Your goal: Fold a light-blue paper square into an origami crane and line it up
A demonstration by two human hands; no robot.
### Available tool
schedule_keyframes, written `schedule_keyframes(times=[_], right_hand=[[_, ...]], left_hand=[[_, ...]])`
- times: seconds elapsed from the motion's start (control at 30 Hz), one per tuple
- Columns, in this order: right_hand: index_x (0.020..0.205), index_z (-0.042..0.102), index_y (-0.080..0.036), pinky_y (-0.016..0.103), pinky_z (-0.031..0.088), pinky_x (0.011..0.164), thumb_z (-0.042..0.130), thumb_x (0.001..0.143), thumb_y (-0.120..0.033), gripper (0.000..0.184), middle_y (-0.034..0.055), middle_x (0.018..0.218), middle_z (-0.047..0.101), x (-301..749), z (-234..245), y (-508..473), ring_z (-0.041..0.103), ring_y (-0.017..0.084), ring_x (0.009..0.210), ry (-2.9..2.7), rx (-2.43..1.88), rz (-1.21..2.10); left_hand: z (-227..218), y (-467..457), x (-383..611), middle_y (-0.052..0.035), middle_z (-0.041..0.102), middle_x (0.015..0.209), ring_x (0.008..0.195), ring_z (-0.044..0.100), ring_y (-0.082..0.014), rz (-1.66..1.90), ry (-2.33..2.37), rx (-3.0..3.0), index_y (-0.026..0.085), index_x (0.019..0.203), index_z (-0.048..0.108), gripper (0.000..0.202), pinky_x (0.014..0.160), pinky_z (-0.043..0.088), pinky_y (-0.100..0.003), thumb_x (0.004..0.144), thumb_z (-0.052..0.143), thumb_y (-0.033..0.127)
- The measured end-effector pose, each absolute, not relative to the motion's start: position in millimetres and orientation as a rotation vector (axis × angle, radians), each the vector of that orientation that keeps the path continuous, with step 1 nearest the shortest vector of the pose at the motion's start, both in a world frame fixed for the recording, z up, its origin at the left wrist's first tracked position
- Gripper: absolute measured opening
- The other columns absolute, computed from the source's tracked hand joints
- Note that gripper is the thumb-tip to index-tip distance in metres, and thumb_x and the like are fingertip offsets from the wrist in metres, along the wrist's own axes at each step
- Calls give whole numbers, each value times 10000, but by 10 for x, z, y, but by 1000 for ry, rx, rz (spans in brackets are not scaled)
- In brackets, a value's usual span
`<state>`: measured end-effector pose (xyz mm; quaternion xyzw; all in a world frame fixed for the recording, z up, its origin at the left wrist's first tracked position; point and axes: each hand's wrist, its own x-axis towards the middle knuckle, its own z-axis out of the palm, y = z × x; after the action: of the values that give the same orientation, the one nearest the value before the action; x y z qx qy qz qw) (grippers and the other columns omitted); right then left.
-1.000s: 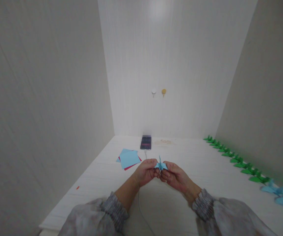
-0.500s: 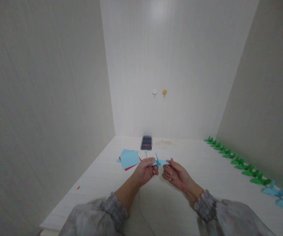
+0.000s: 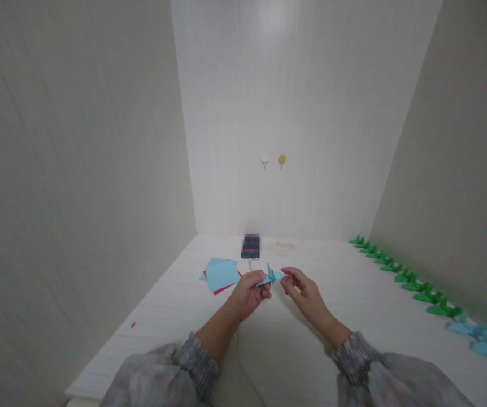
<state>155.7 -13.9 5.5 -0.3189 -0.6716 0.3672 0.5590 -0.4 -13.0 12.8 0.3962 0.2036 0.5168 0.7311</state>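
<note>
A light blue origami crane [image 3: 272, 276] is held above the table, its thin pointed part standing up. My left hand [image 3: 249, 294] is closed, with the thumb on top, pinching the crane's left wing. At the opposite wing, my right hand [image 3: 305, 291] has its thumb and bent fingers around the tip, which they partly hide. Left of my hands lies a small stack of square paper [image 3: 222, 275], light blue on top with red edges showing beneath.
A phone [image 3: 251, 247] with a white cable [image 3: 243, 367] lies near the back wall. Green paper cranes [image 3: 405, 276] and blue ones [image 3: 483, 345] line the table's right side. An orange scrap [image 3: 133, 325] lies at left. Two hooks [image 3: 282, 160] are on the wall.
My right hand has turned and its fingers have shifted, moving slightly left along the crane's right wing. The left hand keeps its hold on the crane.
</note>
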Motion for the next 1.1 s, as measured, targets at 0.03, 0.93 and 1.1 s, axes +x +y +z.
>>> schedule_keyframes(times=[0.03, 0.93, 1.1], right_hand=[[878, 548, -210, 254, 364, 567, 543, 692, -223, 187, 15, 682, 510, 1583, 52, -128, 461, 127, 596, -1663, -788, 734], [890, 568, -184, 231, 394, 592, 379, 774, -190, 221, 60, 746, 573, 1683, 94, -131, 522, 134, 648, -2187, -1001, -194], [604, 569, -164, 202, 351, 509, 382, 763, -205, 248, 11, 559, 528, 1662, 117, -130, 486, 111, 532, -2094, -1092, 53]], left_hand=[[121, -133, 3, 9, 491, 509, 427, 429, -56, 1128, 453, 890, 109, 586, 478, 154, 477, 362, -216, 639, 552, 234], [131, -177, 44, 48, 474, 639, 456, 440, -45, 1041, 428, 1122, 216, 889, 406, 412, 454, 328, -182, 551, 634, 164], [143, -186, 47, 29, 471, 611, 474, 436, -44, 986, 507, 1146, 144, 799, 522, 269, 492, 335, -200, 560, 633, 197]])
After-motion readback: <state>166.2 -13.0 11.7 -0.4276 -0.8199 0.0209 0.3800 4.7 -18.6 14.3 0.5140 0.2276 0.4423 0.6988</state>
